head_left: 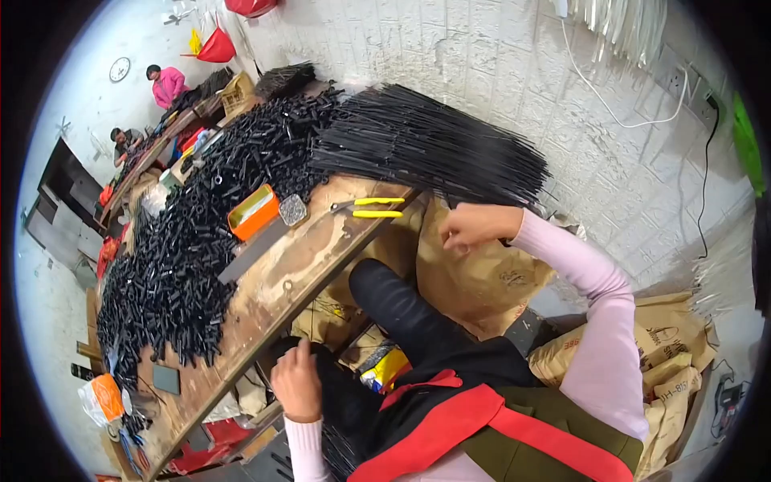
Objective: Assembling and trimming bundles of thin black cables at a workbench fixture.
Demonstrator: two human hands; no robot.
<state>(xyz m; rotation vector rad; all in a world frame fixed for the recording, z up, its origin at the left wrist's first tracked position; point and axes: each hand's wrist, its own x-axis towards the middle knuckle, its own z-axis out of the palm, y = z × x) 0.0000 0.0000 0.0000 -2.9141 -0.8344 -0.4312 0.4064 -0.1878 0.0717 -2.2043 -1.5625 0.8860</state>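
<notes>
An orange rectangular open-topped box (pixel 259 220) is standing on the brown wooden worktop (pixel 321 241) and is serving as the reference for all positions.

Hands: The left hand (pixel 296 381) is hanging nearer the wearer than the box, past the worktop's near edge. Its fingers are curling inward; whether they are pinching anything cannot be told. The right hand (pixel 479 227) is hanging well to the right of the box, also past the edge. Its fingers are bending toward the palm; a grip cannot be confirmed. In this view it is overlapping a large brown paper sack (pixel 482 281), which is standing right of the box; contact cannot be determined.

Parts and tools: A bundle of long, thin black rods (pixel 426 145) is lying beyond and to the right of the box, near the right hand. Pliers with yellow handles (pixel 377 214) are resting to the right of the box. A small clear container of grey bits (pixel 283 213) is sitting just beside the box, on its right. A flat grey strip (pixel 257 255) is lying on the box's near side. A heap of short black tubular pieces (pixel 177 273) is spreading left of and beyond the box.
</notes>
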